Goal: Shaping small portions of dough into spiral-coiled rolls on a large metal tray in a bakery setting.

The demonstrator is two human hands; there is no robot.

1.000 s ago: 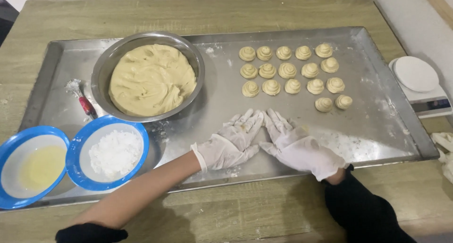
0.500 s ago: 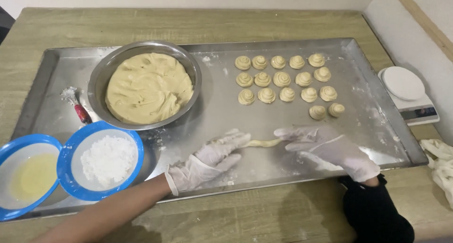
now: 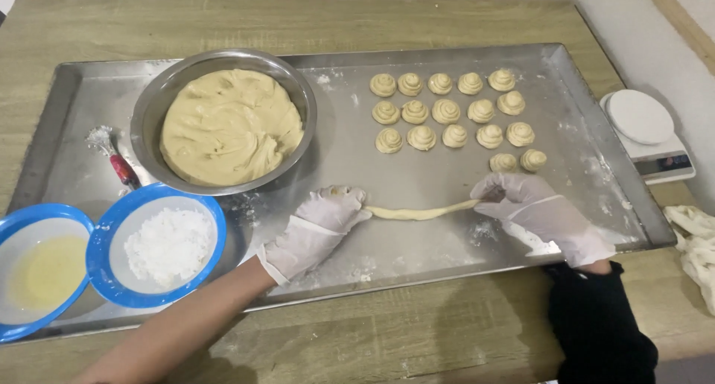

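1. Where the steel tray (image 3: pixel 596 123) has a bare strip at its near middle, a thin dough rope (image 3: pixel 421 213) lies flat on the metal, its long axis running left to right, sagging slightly towards the near edge at mid-length.
2. Left hand (image 3: pixel 324 220), gloved: well apart from the other hand, fingers bent down onto the rope's left end.
3. Right hand (image 3: pixel 532 209), gloved: fingertips closed on the rope's right end, which sits a little farther from the person than the left end.
4. Reach: neither hand is nearer; each covers one end, and the middle span between them is untouched.
5. Coiled dough pieces (image 3: pixel 447 112): rows beyond the rope, towards the right; the last two are just beyond the right hand.
6. Bowl of dough (image 3: pixel 231 123): beyond the left hand.
7. Blue bowl of white powder (image 3: pixel 160 242): left of the left forearm.
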